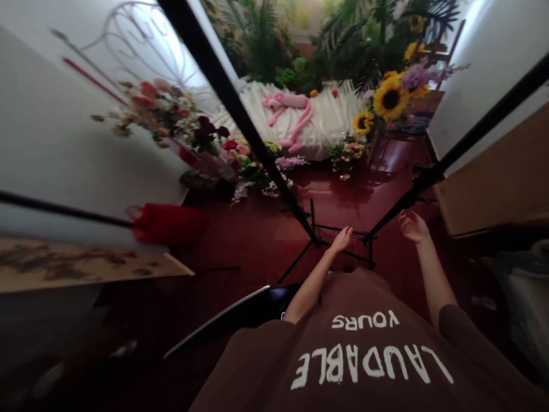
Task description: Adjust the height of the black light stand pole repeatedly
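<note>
My left hand (pixel 342 238) hangs low in front of my brown T-shirt (pixel 360 297), its fingers stretched out and nothing visible in them. It is nearest to the legs of a black stand (pixel 315 237); I cannot tell whether it touches them. Out to the right, my right hand (pixel 414 226) is raised with loosely bent fingers, apart from one another and holding nothing that I can see. A second black stand (pixel 403 200) slants up just left of that hand, with a visible gap between them.
Ahead, a white draped surface (pixel 330 123) bears a pink plush toy (pixel 294 109), with sunflowers (pixel 391 97) and other flowers (pixel 150 106) around it. A red bag (pixel 165 223) is at left, a cardboard panel (pixel 497 171) at right. A dark screen (pixel 240 306) is by my left arm.
</note>
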Motion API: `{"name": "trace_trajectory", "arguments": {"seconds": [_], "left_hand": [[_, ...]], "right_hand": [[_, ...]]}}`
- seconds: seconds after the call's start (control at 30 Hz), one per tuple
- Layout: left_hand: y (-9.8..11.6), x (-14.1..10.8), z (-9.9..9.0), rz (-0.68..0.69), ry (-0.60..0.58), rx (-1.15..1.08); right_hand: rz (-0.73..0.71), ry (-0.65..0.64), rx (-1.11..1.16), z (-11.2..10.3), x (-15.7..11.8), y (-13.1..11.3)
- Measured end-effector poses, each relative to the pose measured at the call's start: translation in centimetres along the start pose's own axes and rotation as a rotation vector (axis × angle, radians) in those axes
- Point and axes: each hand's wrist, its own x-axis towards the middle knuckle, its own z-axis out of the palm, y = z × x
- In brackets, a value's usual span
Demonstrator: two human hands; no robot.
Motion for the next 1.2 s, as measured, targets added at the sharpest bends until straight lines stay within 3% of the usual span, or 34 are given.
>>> {"name": "trace_trajectory", "arguments": {"seconds": [0.23,0.33,0.43,0.5,0.7,0.83,0.97,1.07,1.2], "left_hand": [[14.6,5.9,4.6,0.533,-0.136,-0.042],[19.6,7.1,6.4,0.734,-0.091,-0.065],[22.6,7.6,7.8,0.768,-0.009,-0.046],[23.4,7.7,8.3,0.742,0.024,-0.025],[23.3,7.3,8.3,0.705,0.091,0.059],[23.4,7.3,8.0,0.708,0.082,0.101],[23.6,7.2,8.0,0.700,0.089,0.123],[23.6,7.1,8.0,0.695,0.090,0.127],[23.5,7.1,8.1,0.682,0.097,0.124]], "right_hand": [[-0.296,0.178,-0.553,1.3,-3.5,-6.2],[-0.283,0.162,-0.858,2.0,-3.8,-8.6],[-0.174,0.088,-1.077,2.6,-3.7,-11.3],[-0.151,0.029,-1.182,2.9,-3.4,-12.8],[-0.330,-0.027,-1.362,3.0,-2.6,-14.4],[-0.296,0.028,-1.376,2.8,-2.5,-14.6],[-0.259,-0.074,-1.467,2.6,-2.5,-14.8],[-0.416,-0.101,-1.571,2.1,-2.4,-14.3],[-0.785,0.053,-1.761,0.9,-2.3,-12.1]]}}
